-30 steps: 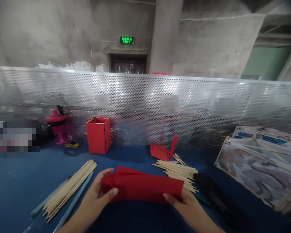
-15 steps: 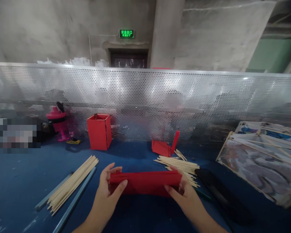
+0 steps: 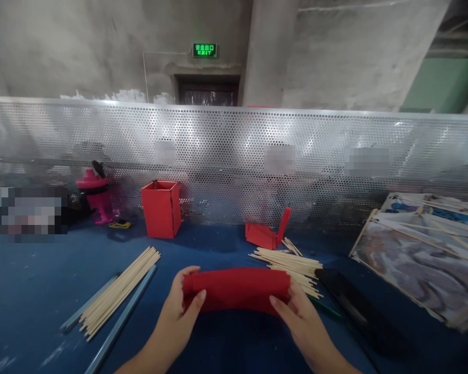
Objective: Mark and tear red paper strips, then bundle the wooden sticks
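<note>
Left grip (image 3: 187, 298): was closed on the left end of the red sheets (image 3: 236, 290)
Right grip (image 3: 292, 301): held their right end
Red sheets: were held above the blue surface (image 3: 203, 252), between two bundles of sticks
Surface: also carried a red box (image 3: 160, 210) and pink bottle (image 3: 97, 197)
Room: showed a perforated metal panel (image 3: 218, 140) below a green exit sign (image 3: 205, 50)

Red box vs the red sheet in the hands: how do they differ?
The red box stands upright with an open top; the red sheet is held low and wide, slightly bowed. The box rests on the blue table; the sheet is gripped at both ends by the hands. Both are red.
</note>
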Demonstrator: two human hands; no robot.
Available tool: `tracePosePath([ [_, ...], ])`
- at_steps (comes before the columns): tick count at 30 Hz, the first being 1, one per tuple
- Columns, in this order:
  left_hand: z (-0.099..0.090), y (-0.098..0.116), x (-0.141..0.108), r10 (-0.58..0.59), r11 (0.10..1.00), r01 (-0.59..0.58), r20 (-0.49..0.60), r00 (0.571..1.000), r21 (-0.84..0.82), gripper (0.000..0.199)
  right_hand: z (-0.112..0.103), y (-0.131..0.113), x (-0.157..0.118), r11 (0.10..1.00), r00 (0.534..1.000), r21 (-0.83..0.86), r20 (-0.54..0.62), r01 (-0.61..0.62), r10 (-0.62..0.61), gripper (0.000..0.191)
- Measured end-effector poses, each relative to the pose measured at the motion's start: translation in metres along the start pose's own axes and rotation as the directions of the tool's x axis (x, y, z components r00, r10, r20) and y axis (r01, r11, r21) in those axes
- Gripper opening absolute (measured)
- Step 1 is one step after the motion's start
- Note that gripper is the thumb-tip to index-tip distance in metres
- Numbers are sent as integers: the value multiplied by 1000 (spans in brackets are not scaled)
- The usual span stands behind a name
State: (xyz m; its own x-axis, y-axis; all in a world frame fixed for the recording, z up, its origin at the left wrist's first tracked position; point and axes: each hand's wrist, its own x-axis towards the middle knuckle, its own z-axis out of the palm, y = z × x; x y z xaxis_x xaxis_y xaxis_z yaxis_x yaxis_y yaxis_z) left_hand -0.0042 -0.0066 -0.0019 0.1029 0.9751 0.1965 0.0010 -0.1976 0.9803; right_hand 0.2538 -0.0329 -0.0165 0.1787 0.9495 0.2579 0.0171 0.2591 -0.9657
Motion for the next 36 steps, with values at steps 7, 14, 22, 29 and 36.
tracePosePath([
  [7,-1,3,-2,16,1000,-15,-34,999,24,36,4,0,-6,996,1000,85,21,-6,4,76],
  [14,2,0,-4,18,999,-18,3,1000,31,39,8,-2,-10,994,996,111,88,-5,-4,62],
  [22,-2,12,-7,57,993,-51,-46,997,108,32,2,5,-9,999,999,-11,34,40,-39,50],
  [29,-2,11,-11,-23,999,21,-59,998,-25,43,14,0,-14,987,997,158,79,-15,3,45],
  [36,5,19,-15,-86,995,89,-71,994,43,41,28,-25,-19,955,986,260,-38,-145,160,36],
])
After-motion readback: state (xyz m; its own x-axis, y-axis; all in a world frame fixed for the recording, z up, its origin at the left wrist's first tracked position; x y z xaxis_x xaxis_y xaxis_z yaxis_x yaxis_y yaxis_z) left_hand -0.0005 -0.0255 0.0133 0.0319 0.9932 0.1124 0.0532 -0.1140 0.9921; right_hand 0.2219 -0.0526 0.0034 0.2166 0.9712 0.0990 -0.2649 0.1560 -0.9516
